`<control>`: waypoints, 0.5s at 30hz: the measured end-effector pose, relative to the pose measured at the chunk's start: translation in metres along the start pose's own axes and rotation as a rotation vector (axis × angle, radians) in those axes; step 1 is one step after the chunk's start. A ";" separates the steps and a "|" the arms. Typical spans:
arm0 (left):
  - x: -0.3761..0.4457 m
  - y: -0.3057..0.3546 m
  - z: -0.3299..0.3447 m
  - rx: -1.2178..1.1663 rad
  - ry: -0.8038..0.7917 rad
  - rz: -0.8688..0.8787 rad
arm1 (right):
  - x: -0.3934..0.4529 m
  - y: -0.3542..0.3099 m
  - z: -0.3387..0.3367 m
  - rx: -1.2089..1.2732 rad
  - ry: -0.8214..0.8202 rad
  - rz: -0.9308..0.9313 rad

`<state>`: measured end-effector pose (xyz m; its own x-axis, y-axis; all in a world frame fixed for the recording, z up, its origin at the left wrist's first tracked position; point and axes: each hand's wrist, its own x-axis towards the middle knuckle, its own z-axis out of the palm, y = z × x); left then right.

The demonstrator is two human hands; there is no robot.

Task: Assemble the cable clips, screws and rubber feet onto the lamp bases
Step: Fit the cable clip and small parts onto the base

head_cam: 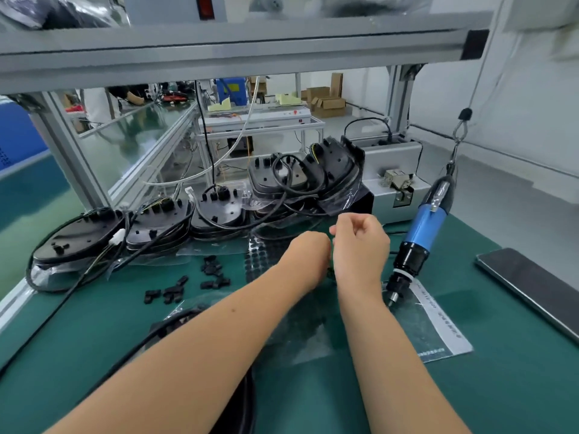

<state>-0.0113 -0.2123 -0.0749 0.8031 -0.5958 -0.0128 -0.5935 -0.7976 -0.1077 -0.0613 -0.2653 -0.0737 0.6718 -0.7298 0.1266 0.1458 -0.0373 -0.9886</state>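
Note:
My left hand (308, 253) and my right hand (360, 242) meet, knuckles up, over a sheet of black rubber feet (263, 255). The fingers of both are curled. The right thumb and forefinger are pinched together, and anything between them is too small to see. The left fingertips are hidden behind the hand. Stacks of black lamp bases (78, 236) with cables run along the back, up to a leaning pile (332, 164). Loose black cable clips (213, 274) lie to the left of my arms. One more base (246, 399) lies under my left forearm.
A blue electric screwdriver (421, 236) hangs on a cord just right of my right hand, its tip near a labelled plastic bag (434, 327). Behind it stands a grey screw feeder (394, 180). A phone (532, 286) lies at the right edge of the green mat.

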 end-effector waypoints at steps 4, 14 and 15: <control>0.000 0.004 -0.001 -0.029 0.026 0.000 | 0.002 0.000 -0.002 -0.004 0.018 -0.012; -0.020 -0.010 -0.004 -0.287 0.085 -0.061 | 0.021 -0.006 -0.043 -0.427 0.498 -0.396; -0.024 -0.013 -0.009 -0.386 0.113 -0.086 | 0.025 -0.006 -0.048 -0.439 0.558 -0.329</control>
<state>-0.0235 -0.1887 -0.0640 0.8522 -0.5151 0.0917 -0.5187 -0.8088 0.2771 -0.0800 -0.3157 -0.0681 0.1627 -0.8653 0.4741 -0.1042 -0.4929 -0.8639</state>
